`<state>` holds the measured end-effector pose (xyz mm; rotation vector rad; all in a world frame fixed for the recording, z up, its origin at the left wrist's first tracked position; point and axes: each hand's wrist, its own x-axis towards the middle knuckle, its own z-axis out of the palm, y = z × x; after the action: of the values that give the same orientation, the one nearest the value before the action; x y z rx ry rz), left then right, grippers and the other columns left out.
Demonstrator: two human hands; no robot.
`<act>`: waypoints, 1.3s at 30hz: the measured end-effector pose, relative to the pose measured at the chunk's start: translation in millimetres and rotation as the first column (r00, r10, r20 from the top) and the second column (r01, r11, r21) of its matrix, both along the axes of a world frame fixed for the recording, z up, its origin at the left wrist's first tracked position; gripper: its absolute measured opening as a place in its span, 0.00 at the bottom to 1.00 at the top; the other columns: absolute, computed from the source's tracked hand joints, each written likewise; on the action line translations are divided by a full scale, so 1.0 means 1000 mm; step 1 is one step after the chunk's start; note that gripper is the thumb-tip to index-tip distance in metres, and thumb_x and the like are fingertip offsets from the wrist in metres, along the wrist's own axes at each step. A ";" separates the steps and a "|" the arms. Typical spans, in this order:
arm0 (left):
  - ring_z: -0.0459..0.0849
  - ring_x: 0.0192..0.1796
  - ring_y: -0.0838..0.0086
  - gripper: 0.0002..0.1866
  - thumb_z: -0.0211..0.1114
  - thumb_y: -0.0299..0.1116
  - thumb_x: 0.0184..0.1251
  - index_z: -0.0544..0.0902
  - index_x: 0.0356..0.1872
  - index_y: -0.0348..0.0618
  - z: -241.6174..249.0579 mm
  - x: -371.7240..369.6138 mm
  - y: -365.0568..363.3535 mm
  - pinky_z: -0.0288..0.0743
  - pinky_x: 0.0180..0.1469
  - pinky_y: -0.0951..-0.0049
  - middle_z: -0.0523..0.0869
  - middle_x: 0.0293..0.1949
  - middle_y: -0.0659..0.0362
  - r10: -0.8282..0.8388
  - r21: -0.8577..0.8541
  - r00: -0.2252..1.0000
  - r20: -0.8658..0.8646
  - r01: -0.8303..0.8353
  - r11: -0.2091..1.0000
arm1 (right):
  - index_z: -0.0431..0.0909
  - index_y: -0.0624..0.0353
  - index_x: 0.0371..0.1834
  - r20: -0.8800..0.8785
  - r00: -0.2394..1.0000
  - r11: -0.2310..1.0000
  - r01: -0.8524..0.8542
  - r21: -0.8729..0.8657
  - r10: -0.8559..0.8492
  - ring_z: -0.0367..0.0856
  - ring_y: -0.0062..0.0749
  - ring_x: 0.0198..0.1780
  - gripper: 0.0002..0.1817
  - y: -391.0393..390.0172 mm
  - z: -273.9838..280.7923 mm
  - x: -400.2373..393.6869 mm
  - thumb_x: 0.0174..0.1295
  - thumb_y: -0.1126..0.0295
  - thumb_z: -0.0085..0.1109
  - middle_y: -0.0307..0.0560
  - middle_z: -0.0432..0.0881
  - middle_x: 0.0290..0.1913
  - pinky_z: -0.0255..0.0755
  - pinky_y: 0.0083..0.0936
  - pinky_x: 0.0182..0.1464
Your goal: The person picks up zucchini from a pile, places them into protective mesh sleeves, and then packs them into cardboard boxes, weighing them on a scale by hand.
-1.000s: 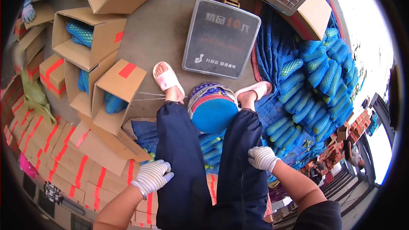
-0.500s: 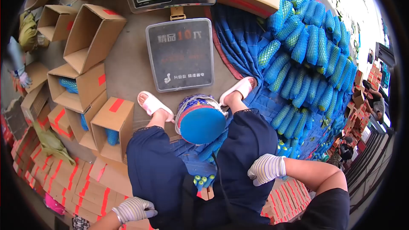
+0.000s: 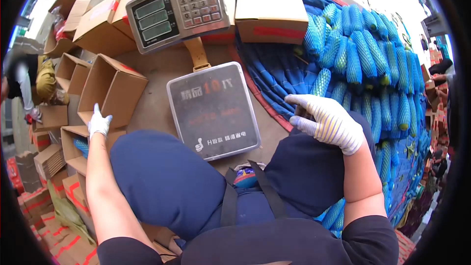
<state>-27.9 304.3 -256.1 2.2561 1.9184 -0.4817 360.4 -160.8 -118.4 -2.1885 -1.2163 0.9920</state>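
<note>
My left hand (image 3: 99, 122), in a white glove, reaches out to the left with its fingers apart. Its fingertips overlap the lower edge of an open, tipped cardboard box (image 3: 125, 95). My right hand (image 3: 336, 125), in a striped glove, is raised over my right knee, thumb and fingers apart in a loose curve. Beyond it lies a large pile of green produce in blue foam nets (image 3: 363, 61). Between the hands, a platform scale (image 3: 213, 110) stands on the floor, its plate bare. Another open box (image 3: 73, 154) with a blue net inside sits just below my left hand.
The scale's display and keypad (image 3: 179, 12) tilt up behind the plate. A closed carton (image 3: 271, 14) stands on the blue cloth (image 3: 274, 68) at the back. Flattened cartons with red tape (image 3: 64, 245) lie at lower left. Another person (image 3: 29, 83) is at far left.
I have sat down, hiding most of the blue-topped stool. Both hands have come up and forward from beside my thighs: the left to the open box, the right over my knee.
</note>
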 end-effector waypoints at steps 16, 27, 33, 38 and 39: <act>0.85 0.47 0.57 0.15 0.59 0.18 0.64 0.83 0.51 0.37 0.257 -0.001 -0.215 0.76 0.54 0.64 0.86 0.45 0.49 -0.855 0.454 0.488 0.172 0.731 0.509 | 0.73 0.66 0.63 -0.418 0.690 0.245 0.647 0.722 -0.590 0.78 0.20 0.47 0.22 -0.192 0.008 0.033 0.70 0.67 0.60 0.41 0.82 0.45 0.73 0.19 0.51; 0.88 0.39 0.55 0.14 0.66 0.22 0.55 0.86 0.43 0.48 0.149 0.083 -0.328 0.81 0.45 0.61 0.89 0.36 0.54 -0.878 0.352 0.303 0.370 0.829 0.435 | 0.74 0.65 0.62 -0.271 0.680 0.587 0.729 0.351 -0.682 0.82 0.29 0.53 0.24 -0.210 -0.165 0.131 0.65 0.66 0.64 0.50 0.84 0.52 0.74 0.25 0.58; 0.87 0.43 0.56 0.14 0.69 0.27 0.54 0.85 0.44 0.49 0.116 0.106 -0.327 0.81 0.48 0.62 0.88 0.39 0.53 -0.803 0.114 0.467 0.371 0.835 0.538 | 0.71 0.65 0.64 0.213 0.882 0.901 0.376 0.217 -0.420 0.78 0.51 0.59 0.34 -0.114 -0.182 0.220 0.59 0.54 0.62 0.62 0.78 0.58 0.70 0.36 0.63; 0.86 0.52 0.60 0.22 0.73 0.40 0.58 0.85 0.51 0.41 0.189 0.206 -0.327 0.77 0.58 0.64 0.88 0.48 0.51 -0.475 -0.633 0.792 0.383 0.600 0.489 | 0.59 0.58 0.74 0.533 0.811 0.960 0.278 0.010 -0.241 0.71 0.56 0.66 0.49 0.008 -0.182 0.260 0.50 0.54 0.71 0.65 0.59 0.74 0.70 0.40 0.65; 0.86 0.53 0.61 0.22 0.73 0.41 0.58 0.85 0.51 0.39 0.197 0.232 -0.325 0.77 0.58 0.65 0.88 0.49 0.51 -0.381 -0.651 0.781 0.495 0.624 0.432 | 0.58 0.55 0.75 0.536 0.796 0.941 0.338 -0.008 -0.281 0.71 0.58 0.66 0.50 0.027 -0.193 0.262 0.48 0.55 0.72 0.65 0.57 0.75 0.71 0.41 0.65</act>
<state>203.7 -20.2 -59.3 2.0208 0.5658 -0.8288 622.3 -134.0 -311.6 -2.7420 -0.9703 0.3203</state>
